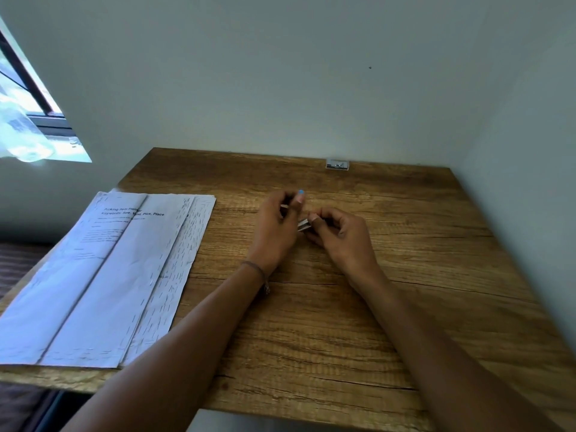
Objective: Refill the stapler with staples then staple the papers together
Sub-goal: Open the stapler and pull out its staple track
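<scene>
Two hands meet mid-frame over the table (389, 275). Left hand (276, 227) pinches something small and pale between fingertips, with a blue-tipped bit at its top; too blurred to name, could be the stapler or a staple strip. Right hand (341, 236) is curled shut around a small silvery block (303, 225), likely staples or the stapler's metal channel. Can't tell which.

Papers (103, 275) lie in a loose fanned stack at left of frame, well apart from the hands, lower corner hanging off the table edge. Small white-and-metal object (338, 164) sits at the far table edge against the wall, upper centre; possibly the staple box or the stapler itself, unclear.

Judgement: we're in the refill step, nothing stapled yet.

To do it well:
- keep the strip level, legs down, so it slides into the channel without snapping
- steady both wrists on the table, parts are tiny
- seat the strip fully before closing, otherwise it jams
- square up the papers before stapling, they're skewed now
</scene>
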`<state>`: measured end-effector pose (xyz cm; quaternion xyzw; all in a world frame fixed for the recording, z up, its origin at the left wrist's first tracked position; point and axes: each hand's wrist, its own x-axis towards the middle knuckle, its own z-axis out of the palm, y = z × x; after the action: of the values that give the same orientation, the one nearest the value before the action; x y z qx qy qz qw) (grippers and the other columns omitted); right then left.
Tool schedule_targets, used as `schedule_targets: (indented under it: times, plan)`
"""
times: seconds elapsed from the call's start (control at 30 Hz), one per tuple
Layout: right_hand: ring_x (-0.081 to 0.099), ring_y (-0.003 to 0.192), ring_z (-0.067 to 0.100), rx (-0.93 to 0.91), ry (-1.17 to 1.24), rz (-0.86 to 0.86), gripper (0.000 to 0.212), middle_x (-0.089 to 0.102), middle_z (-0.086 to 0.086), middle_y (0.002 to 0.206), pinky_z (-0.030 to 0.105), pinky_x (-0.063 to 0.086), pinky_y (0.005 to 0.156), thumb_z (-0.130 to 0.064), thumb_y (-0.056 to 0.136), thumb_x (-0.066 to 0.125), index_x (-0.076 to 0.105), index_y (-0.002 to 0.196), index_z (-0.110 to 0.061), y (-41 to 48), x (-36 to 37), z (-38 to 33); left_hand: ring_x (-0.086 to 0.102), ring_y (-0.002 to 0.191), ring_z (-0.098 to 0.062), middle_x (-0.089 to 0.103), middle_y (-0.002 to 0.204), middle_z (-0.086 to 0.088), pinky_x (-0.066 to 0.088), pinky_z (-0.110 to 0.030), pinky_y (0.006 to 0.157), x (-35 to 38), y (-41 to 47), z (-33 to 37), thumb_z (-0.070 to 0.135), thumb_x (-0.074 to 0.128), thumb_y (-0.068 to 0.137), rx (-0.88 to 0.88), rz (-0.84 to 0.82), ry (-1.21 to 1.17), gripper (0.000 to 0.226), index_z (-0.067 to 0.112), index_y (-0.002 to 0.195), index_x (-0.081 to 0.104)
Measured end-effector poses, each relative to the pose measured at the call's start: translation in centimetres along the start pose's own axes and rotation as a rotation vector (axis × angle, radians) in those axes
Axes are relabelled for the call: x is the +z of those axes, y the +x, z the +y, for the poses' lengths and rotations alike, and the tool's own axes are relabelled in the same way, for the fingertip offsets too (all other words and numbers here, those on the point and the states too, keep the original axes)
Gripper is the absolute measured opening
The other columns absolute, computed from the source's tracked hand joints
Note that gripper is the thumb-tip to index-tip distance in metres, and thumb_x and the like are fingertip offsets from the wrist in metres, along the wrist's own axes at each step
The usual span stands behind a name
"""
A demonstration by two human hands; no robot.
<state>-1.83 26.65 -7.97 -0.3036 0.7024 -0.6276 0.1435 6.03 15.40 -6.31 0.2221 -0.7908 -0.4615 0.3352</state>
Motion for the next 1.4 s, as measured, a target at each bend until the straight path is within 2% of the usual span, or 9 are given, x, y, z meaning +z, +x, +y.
schedule_targets:
  times: [0.17, 0.3, 0.4, 0.6, 0.8, 0.97, 1.13, 1.23, 1.4]
  plan:
    - [0.074, 0.098, 0.02, 0.018, 0.154, 0.028, 0.009, 0.075, 0.009, 0.1, 0.03, 0.062, 0.082, -0.01, 0.096, 0.067, 0.074, 0.102, -0.009, 0.0, -0.1, -0.1, 0.059, 0.085, -0.002, 0.066, 0.1, 0.004, 0.048, -0.012, 0.07, -0.1, 0.4, 0.2, 0.03, 0.052, 0.105, -0.023, 0.066, -0.082, 0.026, 0.011, 0.117, 0.065]
    - [0.075, 0.098, 0.018, 0.08, 0.281, 0.047, 0.015, 0.074, 0.01, 0.105, 0.023, 0.061, 0.079, -0.01, 0.094, 0.069, 0.072, 0.107, -0.003, 0.3, -0.4, -0.2, 0.058, 0.078, -0.013, 0.063, 0.091, -0.004, 0.05, -0.029, 0.068, -1.2, 1.3, -0.1, 0.026, 0.05, 0.106, -0.092, 0.206, -0.273, 0.023, 0.007, 0.115, 0.061]
    - [0.075, 0.1, 0.019, 0.126, 0.374, 0.094, 0.017, 0.075, 0.009, 0.107, 0.024, 0.061, 0.08, -0.009, 0.092, 0.071, 0.072, 0.108, -0.005, 0.7, -1.0, -0.4, 0.067, 0.093, -0.018, 0.066, 0.104, -0.014, 0.059, -0.03, 0.08, -2.3, 1.8, -0.7, 0.018, 0.051, 0.106, -0.102, 0.27, -0.362, 0.025, 0.014, 0.13, 0.055]
    - [0.072, 0.107, 0.024, 0.203, 0.565, 0.166, 0.017, 0.074, 0.012, 0.11, 0.02, 0.059, 0.077, -0.003, 0.091, 0.071, 0.072, 0.107, 0.002, 1.6, -2.8, -0.6, 0.071, 0.107, -0.012, 0.071, 0.106, 0.003, 0.059, -0.019, 0.076, -4.6, 2.5, -2.1, 0.013, 0.054, 0.104, -0.196, 0.119, -0.367, 0.019, 0.019, 0.117, 0.067]
    - [0.074, 0.098, 0.017, 0.244, 0.434, 0.143, 0.009, 0.074, 0.005, 0.102, 0.019, 0.059, 0.075, -0.002, 0.091, 0.071, 0.076, 0.094, -0.008, 1.9, -3.8, -0.2, 0.067, 0.1, -0.008, 0.073, 0.101, 0.007, 0.052, -0.025, 0.089, -6.6, 2.2, -2.8, 0.02, 0.062, 0.1, -0.049, -0.056, 0.032, 0.013, 0.026, 0.108, 0.07]
    - [0.074, 0.098, 0.018, 0.239, 0.35, 0.115, 0.01, 0.075, 0.006, 0.102, 0.02, 0.06, 0.076, -0.001, 0.09, 0.071, 0.077, 0.094, -0.008, 1.7, -3.6, -0.3, 0.064, 0.101, -0.006, 0.071, 0.103, 0.007, 0.046, -0.019, 0.08, -7.3, 2.1, -3.1, 0.025, 0.059, 0.101, 0.009, -0.155, 0.242, 0.01, 0.025, 0.107, 0.068]
    - [0.074, 0.099, 0.018, 0.232, 0.268, 0.053, 0.012, 0.075, 0.008, 0.105, 0.019, 0.06, 0.078, 0.001, 0.091, 0.07, 0.076, 0.099, -0.005, 1.6, -3.9, -0.3, 0.057, 0.105, -0.011, 0.063, 0.113, 0.006, 0.048, -0.032, 0.091, -8.0, 2.2, -4.0, 0.031, 0.058, 0.101, 0.01, -0.235, 0.381, 0.007, 0.032, 0.104, 0.064]
    - [0.074, 0.091, 0.008, 0.158, 0.04, 0.014, 0.015, 0.077, 0.003, 0.102, 0.018, 0.059, 0.079, -0.006, 0.089, 0.075, 0.078, 0.103, -0.012, 1.4, -4.4, -0.3, 0.041, 0.113, -0.002, 0.052, 0.114, 0.013, 0.036, -0.026, 0.094, -8.3, 2.1, -4.4, 0.035, 0.059, 0.1, 0.066, -0.215, 0.432, 0.007, 0.034, 0.104, 0.064]
    - [0.063, 0.093, -0.006, 0.047, -0.253, -0.053, 0.021, 0.072, -0.016, 0.1, 0.011, 0.046, 0.08, -0.019, 0.088, 0.077, 0.078, 0.109, -0.021, 1.4, -5.3, -0.7, 0.032, 0.125, -0.003, 0.05, 0.102, 0.029, 0.036, -0.03, 0.1, -8.4, 2.1, -4.4, 0.03, 0.063, 0.097, 0.17, -0.248, 0.482, 0.009, 0.024, 0.105, 0.065]
